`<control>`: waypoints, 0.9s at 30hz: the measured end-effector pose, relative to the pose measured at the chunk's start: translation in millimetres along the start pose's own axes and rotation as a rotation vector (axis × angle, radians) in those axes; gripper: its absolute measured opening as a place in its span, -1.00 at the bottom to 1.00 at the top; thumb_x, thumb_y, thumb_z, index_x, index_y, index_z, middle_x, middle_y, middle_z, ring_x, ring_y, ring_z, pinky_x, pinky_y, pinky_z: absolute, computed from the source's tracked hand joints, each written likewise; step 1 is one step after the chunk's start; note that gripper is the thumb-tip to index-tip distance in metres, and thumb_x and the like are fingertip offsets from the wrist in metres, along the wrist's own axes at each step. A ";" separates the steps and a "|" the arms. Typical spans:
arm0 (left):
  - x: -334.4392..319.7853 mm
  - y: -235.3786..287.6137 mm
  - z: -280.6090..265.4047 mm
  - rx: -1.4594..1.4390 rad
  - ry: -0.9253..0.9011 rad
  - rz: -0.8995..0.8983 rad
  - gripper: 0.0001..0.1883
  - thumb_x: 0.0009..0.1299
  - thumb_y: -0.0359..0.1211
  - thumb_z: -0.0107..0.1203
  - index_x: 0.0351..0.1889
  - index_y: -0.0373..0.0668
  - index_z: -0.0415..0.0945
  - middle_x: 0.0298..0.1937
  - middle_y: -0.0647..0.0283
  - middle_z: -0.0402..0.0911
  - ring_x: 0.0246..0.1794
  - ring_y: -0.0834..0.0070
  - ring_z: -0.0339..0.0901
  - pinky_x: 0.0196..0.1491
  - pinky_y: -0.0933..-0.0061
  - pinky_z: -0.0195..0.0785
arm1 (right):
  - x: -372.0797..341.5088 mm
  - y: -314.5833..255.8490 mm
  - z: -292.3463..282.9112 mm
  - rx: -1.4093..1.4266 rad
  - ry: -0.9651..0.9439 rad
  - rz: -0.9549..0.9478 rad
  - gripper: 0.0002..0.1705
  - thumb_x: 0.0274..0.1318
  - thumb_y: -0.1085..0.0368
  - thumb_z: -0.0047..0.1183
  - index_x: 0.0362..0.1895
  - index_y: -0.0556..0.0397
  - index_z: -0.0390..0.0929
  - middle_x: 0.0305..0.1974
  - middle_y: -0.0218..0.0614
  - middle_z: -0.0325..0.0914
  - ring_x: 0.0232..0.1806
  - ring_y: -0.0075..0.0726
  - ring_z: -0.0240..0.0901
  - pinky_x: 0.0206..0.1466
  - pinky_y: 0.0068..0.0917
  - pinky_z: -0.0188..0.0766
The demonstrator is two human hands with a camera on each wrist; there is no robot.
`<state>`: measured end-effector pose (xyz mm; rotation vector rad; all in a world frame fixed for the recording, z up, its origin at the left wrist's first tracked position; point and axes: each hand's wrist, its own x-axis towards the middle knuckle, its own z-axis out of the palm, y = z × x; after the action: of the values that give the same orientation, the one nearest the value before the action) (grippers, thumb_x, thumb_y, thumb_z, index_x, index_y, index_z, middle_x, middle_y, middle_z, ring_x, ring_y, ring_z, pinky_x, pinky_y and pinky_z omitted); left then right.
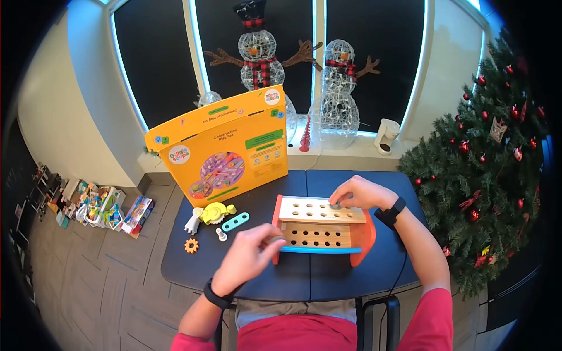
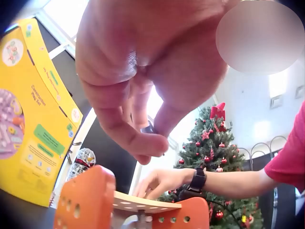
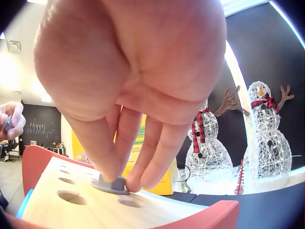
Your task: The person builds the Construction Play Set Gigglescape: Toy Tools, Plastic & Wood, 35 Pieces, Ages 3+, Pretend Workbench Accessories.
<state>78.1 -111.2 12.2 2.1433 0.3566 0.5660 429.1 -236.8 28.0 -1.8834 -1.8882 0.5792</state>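
Note:
A toy workbench [image 1: 319, 219] with two rows-of-holes wooden boards and orange-red side panels stands on the table in the head view. At its upper board [image 3: 52, 198], my right hand [image 1: 357, 193] pinches a grey flanged toy bolt [image 3: 110, 185] between fingers and thumb. The flange sits over the board, among the holes; any shaft below is hidden. Left of the bench's front, my left hand [image 1: 249, 248] pinches a small dark grey piece [image 2: 148, 129], mostly covered by the fingers. Both hands are clear of each other.
Left of the bench on the table [image 1: 293, 286] lie an orange gear [image 1: 191, 245], a white screw [image 1: 220, 234], a teal holed strip [image 1: 236, 222] and a yellow-green piece [image 1: 215, 213]. Behind them stands a large yellow box [image 1: 263, 178]. A decorated tree [image 1: 474, 175] is at right.

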 end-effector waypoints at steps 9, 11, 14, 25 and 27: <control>30.3 -28.9 89.2 -0.513 -0.406 -0.180 -0.69 0.59 -0.44 0.22 0.23 -0.36 0.56 -0.04 0.20 0.79 -0.06 0.57 0.72 0.09 0.46 0.57 | -0.9 4.5 0.1 -0.013 0.000 -0.065 -0.69 0.10 0.52 0.30 -0.03 0.06 0.82 -0.07 -0.24 0.83 -0.07 -0.16 0.74 0.10 -0.27 0.65; 40.8 -41.1 106.6 -0.520 -0.385 -0.161 -0.72 0.59 -0.44 0.19 0.19 -0.36 0.59 -0.10 0.21 0.79 -0.13 0.56 0.72 0.04 0.45 0.57 | -0.9 3.8 -0.3 -0.025 -0.024 -0.039 -0.69 0.10 0.50 0.33 -0.03 0.06 0.82 0.00 -0.26 0.82 0.00 -0.10 0.74 0.15 -0.23 0.62; 57.6 -52.2 122.1 -0.454 -0.354 -0.163 -0.75 0.61 -0.44 0.16 0.16 -0.37 0.62 -0.15 0.23 0.78 -0.19 0.57 0.69 -0.01 0.46 0.56 | 0.2 5.1 1.2 -0.023 -0.020 -0.049 -0.71 0.10 0.49 0.34 -0.05 0.05 0.83 -0.03 -0.26 0.83 0.00 -0.10 0.74 0.16 -0.23 0.61; 94.3 -66.2 160.7 -0.250 -0.271 -0.358 -0.74 0.69 -0.36 0.08 0.04 -0.41 0.65 -0.29 0.25 0.75 -0.32 0.57 0.67 -0.14 0.51 0.56 | 4.2 4.6 3.1 -0.014 0.008 -0.013 -0.73 0.09 0.47 0.35 -0.08 0.05 0.84 -0.24 -0.13 0.82 -0.18 -0.18 0.77 -0.03 -0.27 0.65; 100.5 -78.3 170.0 -0.631 -0.198 -0.477 -0.75 0.68 -0.40 0.00 0.08 -0.38 0.63 -0.16 0.18 0.79 -0.27 0.50 0.71 -0.17 0.47 0.59 | 4.4 5.4 3.5 -0.013 0.009 -0.015 -0.73 0.09 0.47 0.35 -0.08 0.04 0.84 -0.25 -0.13 0.82 -0.19 -0.18 0.77 -0.03 -0.27 0.64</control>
<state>247.8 -136.7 -113.1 1.4225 0.4838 0.1518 431.6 -232.4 22.0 -1.8752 -1.9029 0.5549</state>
